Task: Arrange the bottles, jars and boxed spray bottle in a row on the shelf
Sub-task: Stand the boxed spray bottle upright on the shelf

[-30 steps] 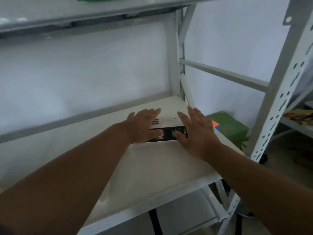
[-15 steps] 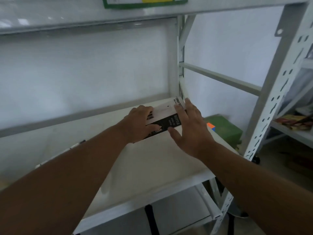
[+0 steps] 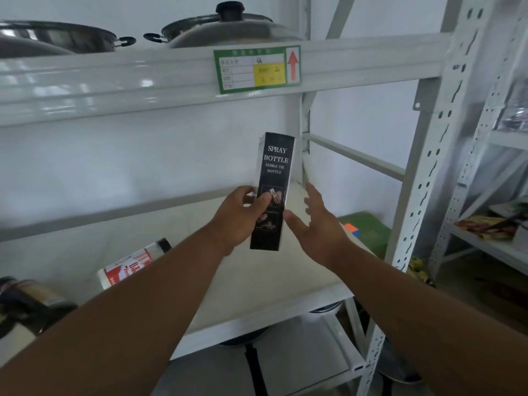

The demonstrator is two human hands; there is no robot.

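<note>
Black spray bottle box (image 3: 273, 192), upright, left hand (image 3: 238, 221) gripping

Single head-worn wide-angle view, no second view supplied. The white metal shelf (image 3: 257, 287) is faced from close range, at about chest height. Both forearms are seen reaching forward from the bottom edge. The upper white shelf beam (image 3: 114, 84) is seen slightly from below.

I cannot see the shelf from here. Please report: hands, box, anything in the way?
Left hand grips box, upright, above shelf. Right hand open beside it. One bottle lying at left; shelf under box bare.
</note>
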